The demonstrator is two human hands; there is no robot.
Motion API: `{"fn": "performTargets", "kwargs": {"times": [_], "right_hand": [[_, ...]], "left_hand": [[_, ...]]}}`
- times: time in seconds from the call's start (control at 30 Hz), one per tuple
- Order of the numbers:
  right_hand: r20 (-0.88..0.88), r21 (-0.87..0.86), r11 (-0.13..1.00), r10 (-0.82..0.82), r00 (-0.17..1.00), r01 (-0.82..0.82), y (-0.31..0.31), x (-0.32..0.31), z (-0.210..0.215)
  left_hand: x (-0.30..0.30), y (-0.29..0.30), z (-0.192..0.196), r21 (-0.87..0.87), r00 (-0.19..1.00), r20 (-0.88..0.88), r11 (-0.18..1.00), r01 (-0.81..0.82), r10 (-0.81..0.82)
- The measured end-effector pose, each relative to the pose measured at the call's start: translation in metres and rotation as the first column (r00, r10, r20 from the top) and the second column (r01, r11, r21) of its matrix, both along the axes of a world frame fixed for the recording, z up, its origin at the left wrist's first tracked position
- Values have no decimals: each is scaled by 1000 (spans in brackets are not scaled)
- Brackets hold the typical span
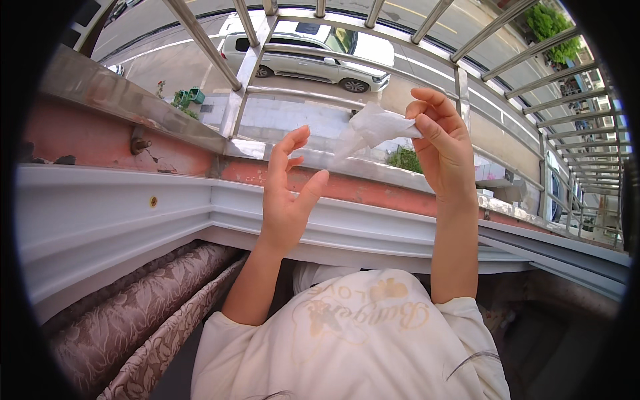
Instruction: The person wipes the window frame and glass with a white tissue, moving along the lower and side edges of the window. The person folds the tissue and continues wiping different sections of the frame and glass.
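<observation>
A thin white tissue [381, 127] hangs crumpled in the air over the window ledge, its loose end trailing down to the left. My right hand [441, 140] pinches its right end between thumb and fingertips. To the left of the tissue, my left hand [291, 187] is raised with thumb and fingers apart, holding nothing. Both hands are above the white window frame [320, 217], in front of the metal bars.
Metal security bars [248, 73] stand beyond the reddish, chipped sill [293, 175]. A rusty bolt [139, 141] sticks out at the left. Patterned brown fabric [147, 313] lies below left. Outside, far below, a white car [313, 57] stands by the street.
</observation>
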State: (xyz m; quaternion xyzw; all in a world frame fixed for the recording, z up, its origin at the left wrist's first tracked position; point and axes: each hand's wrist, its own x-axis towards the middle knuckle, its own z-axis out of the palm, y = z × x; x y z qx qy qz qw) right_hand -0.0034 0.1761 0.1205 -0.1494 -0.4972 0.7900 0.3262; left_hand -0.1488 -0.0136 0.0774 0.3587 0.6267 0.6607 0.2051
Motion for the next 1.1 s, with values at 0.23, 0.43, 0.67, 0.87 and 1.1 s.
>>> {"fn": "performTargets", "kwargs": {"times": [0.23,0.43,0.67,0.87,1.1], "right_hand": [[-43,-69,995,64,997,-67,-11,7,-3],[222,480,866,-275,936,141,-17,11,-6],[243,798,600,-400,884,52,-26,12,-1],[227,448,893,-158,961,41,-23,20,-11],[-23,141,988,-53,998,56,-28,56,-30]], "left_hand": [[-5,42,14,89,797,454,910,406,-400],[4,54,15,111,713,611,929,354,-345],[5,49,24,-25,768,533,901,433,-355],[6,44,18,15,779,540,929,370,-319],[4,26,4,-9,742,666,993,114,-79]]}}
